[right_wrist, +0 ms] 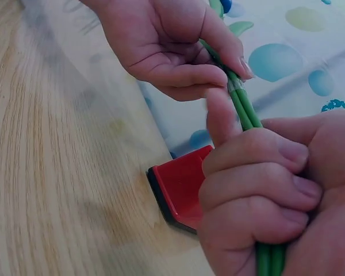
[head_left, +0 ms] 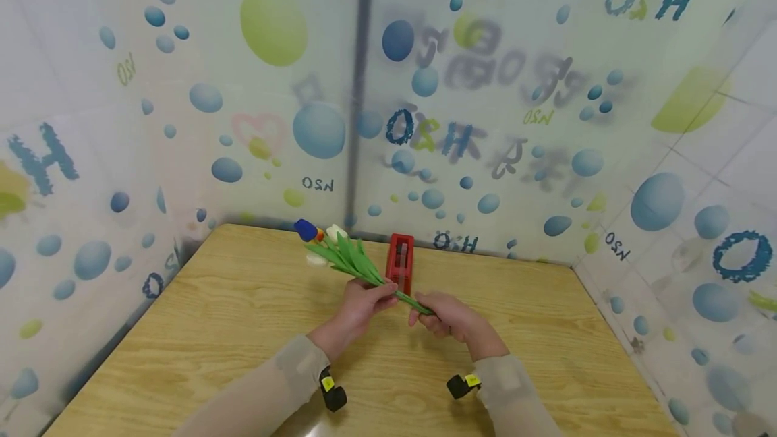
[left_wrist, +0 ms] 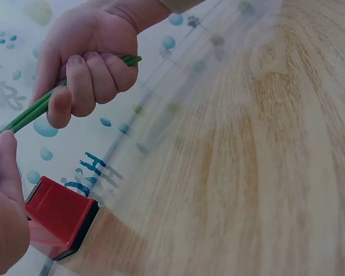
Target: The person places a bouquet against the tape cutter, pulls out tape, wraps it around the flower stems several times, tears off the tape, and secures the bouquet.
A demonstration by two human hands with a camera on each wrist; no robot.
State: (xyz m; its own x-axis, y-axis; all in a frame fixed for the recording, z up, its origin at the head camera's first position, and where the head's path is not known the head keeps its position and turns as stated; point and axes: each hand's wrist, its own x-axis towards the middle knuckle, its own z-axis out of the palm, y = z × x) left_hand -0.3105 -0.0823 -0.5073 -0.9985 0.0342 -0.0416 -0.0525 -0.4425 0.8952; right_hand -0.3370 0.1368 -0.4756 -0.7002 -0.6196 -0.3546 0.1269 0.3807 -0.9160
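Note:
In the head view a small bunch of tulips [head_left: 352, 258] slants across both hands, its blue, orange and white heads at upper left. My left hand [head_left: 361, 302] pinches the green stems between thumb and fingers below the leaves. Lower down, my right hand [head_left: 450, 315] has its fingers curled round the stem ends, whose tips poke out of the fist in the left wrist view. A strip of clear tape [right_wrist: 234, 85] shows round the stems by the left fingertips in the right wrist view. Just behind the hands stands a red tape dispenser [head_left: 401, 240].
The wooden table [head_left: 243, 315] reaches back to a curtain [head_left: 273, 120] printed with blue and green dots. A white thing [head_left: 315, 259] lies on the table under the flower heads. Black cameras [head_left: 332, 393] are strapped at both wrists.

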